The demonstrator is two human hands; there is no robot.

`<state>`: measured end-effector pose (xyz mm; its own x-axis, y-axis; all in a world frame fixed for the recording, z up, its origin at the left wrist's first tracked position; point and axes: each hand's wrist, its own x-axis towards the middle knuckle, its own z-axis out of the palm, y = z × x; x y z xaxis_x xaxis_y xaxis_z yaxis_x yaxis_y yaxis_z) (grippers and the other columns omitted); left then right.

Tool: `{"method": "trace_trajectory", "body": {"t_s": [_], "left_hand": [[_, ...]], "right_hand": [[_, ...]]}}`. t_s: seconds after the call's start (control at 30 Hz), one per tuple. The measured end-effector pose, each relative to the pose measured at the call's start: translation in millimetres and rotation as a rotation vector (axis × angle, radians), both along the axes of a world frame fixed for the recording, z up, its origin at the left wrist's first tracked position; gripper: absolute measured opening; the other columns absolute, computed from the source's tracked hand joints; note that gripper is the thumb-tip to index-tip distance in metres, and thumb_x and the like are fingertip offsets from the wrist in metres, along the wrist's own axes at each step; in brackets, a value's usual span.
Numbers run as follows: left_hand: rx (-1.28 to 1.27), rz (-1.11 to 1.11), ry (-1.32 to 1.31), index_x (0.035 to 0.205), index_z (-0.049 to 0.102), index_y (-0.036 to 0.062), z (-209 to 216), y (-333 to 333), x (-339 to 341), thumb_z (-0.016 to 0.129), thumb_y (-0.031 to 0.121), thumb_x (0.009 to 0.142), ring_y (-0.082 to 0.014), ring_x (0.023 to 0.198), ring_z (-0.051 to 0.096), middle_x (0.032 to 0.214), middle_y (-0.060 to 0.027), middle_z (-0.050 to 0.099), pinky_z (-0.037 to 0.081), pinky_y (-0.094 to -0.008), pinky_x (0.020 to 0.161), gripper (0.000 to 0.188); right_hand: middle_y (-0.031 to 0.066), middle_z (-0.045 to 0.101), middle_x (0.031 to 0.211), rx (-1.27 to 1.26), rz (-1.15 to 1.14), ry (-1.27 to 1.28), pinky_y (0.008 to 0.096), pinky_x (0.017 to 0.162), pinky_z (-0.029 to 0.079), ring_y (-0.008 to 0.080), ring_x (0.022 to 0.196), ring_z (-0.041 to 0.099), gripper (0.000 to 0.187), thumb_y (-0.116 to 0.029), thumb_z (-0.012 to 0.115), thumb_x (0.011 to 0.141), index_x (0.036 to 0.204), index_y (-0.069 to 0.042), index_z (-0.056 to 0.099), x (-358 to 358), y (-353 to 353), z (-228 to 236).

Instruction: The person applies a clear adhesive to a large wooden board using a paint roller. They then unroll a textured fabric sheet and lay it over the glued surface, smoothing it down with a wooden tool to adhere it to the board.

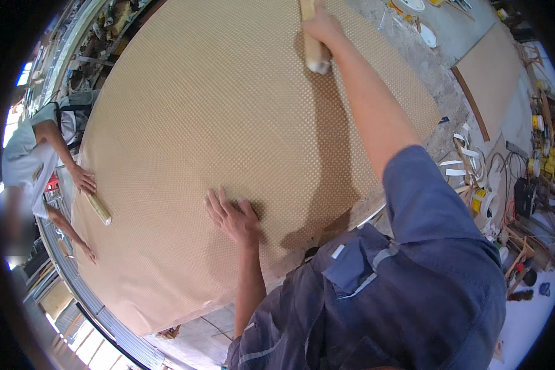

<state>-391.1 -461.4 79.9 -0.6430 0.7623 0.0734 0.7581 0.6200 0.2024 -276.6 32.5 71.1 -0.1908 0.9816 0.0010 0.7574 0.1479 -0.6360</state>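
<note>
A large tan sheet with a fine woven, dimpled pattern [222, 135] spreads across a broad surface in front of me. My left hand [235, 221] rests flat on its near part, fingers spread, holding nothing. Stretched far forward, my right hand [324, 28] is closed around a pale yellowish bar-shaped roll with a whitish end [315, 57]. That roll is over the far part of the sheet and casts a shadow; whether it touches the sheet I cannot tell. Its upper end runs out of view.
At the left, a co-worker's hand [83, 179] holds a similar pale roll [100, 209] on the sheet; their other hand touches the sheet's edge. White strips [455, 168], cables and yellow-and-white buckets [482, 201] lie at the right, below a brown board [490, 80].
</note>
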Motion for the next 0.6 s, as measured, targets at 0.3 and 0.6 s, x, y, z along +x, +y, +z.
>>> {"method": "trace_trajectory", "body": {"t_s": [0.3,0.6], "left_hand": [[0.1,0.06,0.026,0.135,0.045,-0.0009,2.4,-10.6,1.3,0.054,0.027,0.091,-0.043,0.139,0.025,0.147,-0.0214,0.035,0.02,-0.0551,0.114,0.052],[0.125,0.069,0.031,0.131,0.048,-0.0019,0.2,-8.0,0.1,0.057,0.026,0.089,-0.0434,0.137,0.028,0.143,-0.0229,0.039,0.02,-0.0551,0.113,0.052]], "right_hand": [[0.0271,0.052,0.132,-0.039,-0.26,0.062,0.043,0.098,0.045,0.0391,0.119,0.054,0.079,-0.029,0.064,0.079,0.146,-0.003,0.032,279.2,-180.1,5.0],[0.0271,0.062,0.111,0.043,-0.081,-0.329,0.0463,0.086,0.049,0.0417,0.101,0.061,0.06,-0.024,0.061,0.078,0.132,-0.001,0.047,197.5,-190.8,15.7]]}}
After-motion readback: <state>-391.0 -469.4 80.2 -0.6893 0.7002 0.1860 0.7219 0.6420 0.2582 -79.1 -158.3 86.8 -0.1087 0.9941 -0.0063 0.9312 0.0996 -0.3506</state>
